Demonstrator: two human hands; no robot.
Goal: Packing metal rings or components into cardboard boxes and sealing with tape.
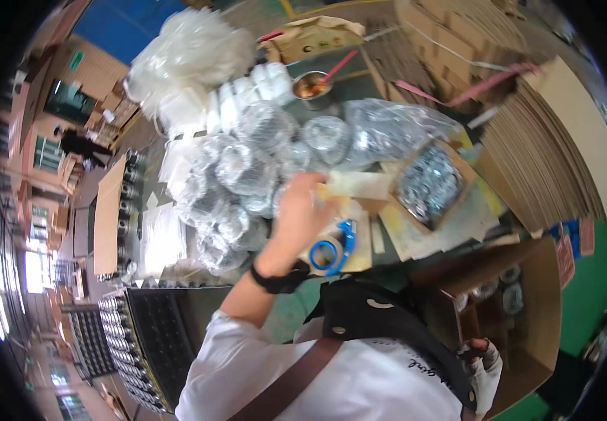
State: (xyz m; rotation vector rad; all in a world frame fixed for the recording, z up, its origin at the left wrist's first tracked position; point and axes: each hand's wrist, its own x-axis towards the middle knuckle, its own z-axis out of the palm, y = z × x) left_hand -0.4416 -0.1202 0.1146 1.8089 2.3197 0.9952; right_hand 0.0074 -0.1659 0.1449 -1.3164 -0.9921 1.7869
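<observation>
My left hand reaches over the table, fingers and thumb apart, beside a pile of round parts wrapped in clear plastic. Yellowish paper shows by its fingertips; I make out nothing held. Just below that hand lies a blue tape dispenser with a tape roll. My right hand is low at the right, fingers curled at the near side of an open carton. Something small and dark shows at its fingers, too unclear to name. Inside the carton, wrapped round parts sit among cardboard dividers.
A small open box of shiny bagged pieces rests on papers at the table's right. Behind are a metal bowl with a red-handled tool, white rolls and a heap of clear bags. Flat cardboard stacks stand right; trays of parts left.
</observation>
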